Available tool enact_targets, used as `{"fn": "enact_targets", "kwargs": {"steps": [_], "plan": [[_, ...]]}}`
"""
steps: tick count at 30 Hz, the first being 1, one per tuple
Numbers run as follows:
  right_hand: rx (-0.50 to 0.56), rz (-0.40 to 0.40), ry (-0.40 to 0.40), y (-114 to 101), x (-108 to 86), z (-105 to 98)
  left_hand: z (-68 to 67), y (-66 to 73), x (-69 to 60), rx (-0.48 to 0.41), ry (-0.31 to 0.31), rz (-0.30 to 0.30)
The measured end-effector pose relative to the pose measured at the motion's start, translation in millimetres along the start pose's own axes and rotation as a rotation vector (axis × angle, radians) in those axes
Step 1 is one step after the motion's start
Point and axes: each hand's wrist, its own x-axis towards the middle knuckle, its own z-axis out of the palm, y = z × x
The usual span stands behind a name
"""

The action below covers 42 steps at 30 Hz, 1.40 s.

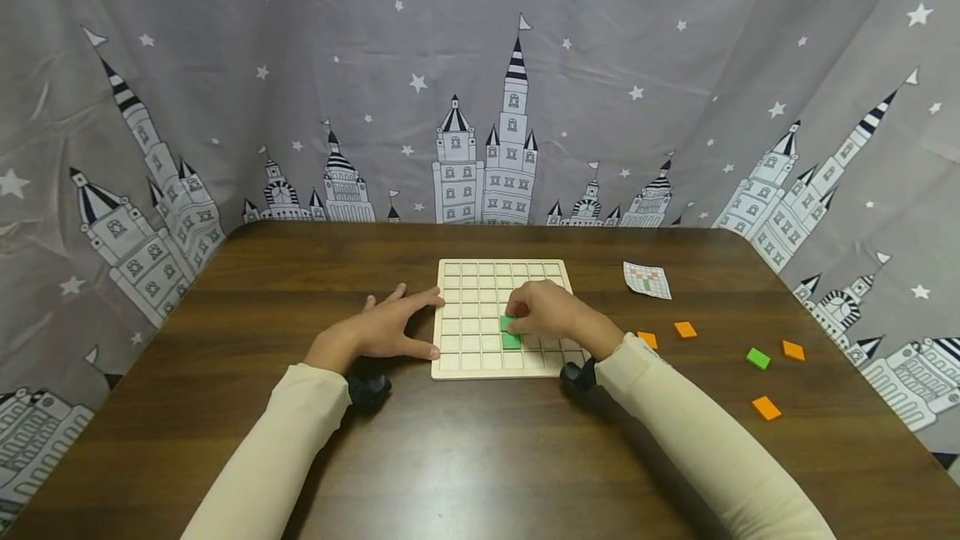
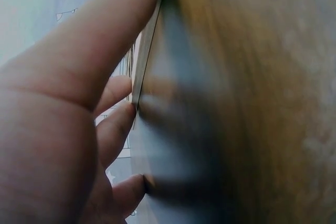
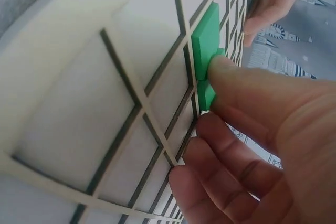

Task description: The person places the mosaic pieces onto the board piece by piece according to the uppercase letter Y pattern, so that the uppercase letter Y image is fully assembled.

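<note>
A pale wooden grid board (image 1: 468, 363) lies on the table, with a green square tile (image 1: 511, 342) set in one of its cells. Just behind it, my right hand (image 1: 551, 311) pinches a second green tile (image 3: 206, 96) against the grid, the thumb covering part of it in the right wrist view. The nearer green tile (image 3: 206, 40) shows uncovered there. My left hand (image 1: 382, 327) rests at the board's left side with fingers spread. Its thumb and a fingertip touch the edge, also seen in the left wrist view.
Right of the board lie several orange tiles (image 1: 766, 408) and a loose green tile (image 1: 758, 358). A small printed card (image 1: 647, 280) with a coloured grid sits at the back right. A grey curtain (image 1: 480, 90) with castles hangs behind the brown table (image 1: 465, 457).
</note>
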Motion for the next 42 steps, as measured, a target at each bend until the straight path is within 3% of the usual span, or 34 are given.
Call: {"fn": "enact_targets", "kwargs": {"steps": [5, 13, 22, 29, 33, 38, 42], "plan": [[0.018, 0.017, -0.013, 0.1, -0.5, -2.2, 0.2, 1.3, 0.4, -0.005, -0.002, -0.004], [-0.045, 0.032, -0.006, -4.0, -2.3, -3.5, 1.9, 0.5, 3.5, 0.000, -0.002, 0.003], [-0.242, -0.006, 0.045, -18.3, -3.0, 1.0, 1.7, 1.1, 4.2, 0.006, -0.006, -0.005], [-0.197, -0.021, 0.041, -8.2, -6.4, 3.6, 3.5, 0.6, 2.3, -0.002, -0.012, -0.012], [-0.168, -0.022, 0.103, 4.0, -18.6, 0.7, 4.9, -0.3, 2.9, 0.003, -0.006, -0.010], [-0.191, 0.012, 0.224, 24.8, -50.2, -17.2, 1.2, -2.0, 4.2, 0.036, 0.003, -0.002], [-0.220, 0.089, 0.291, 47.6, -77.5, -29.1, -1.7, -3.0, 4.0, 0.062, 0.006, -0.001]]}}
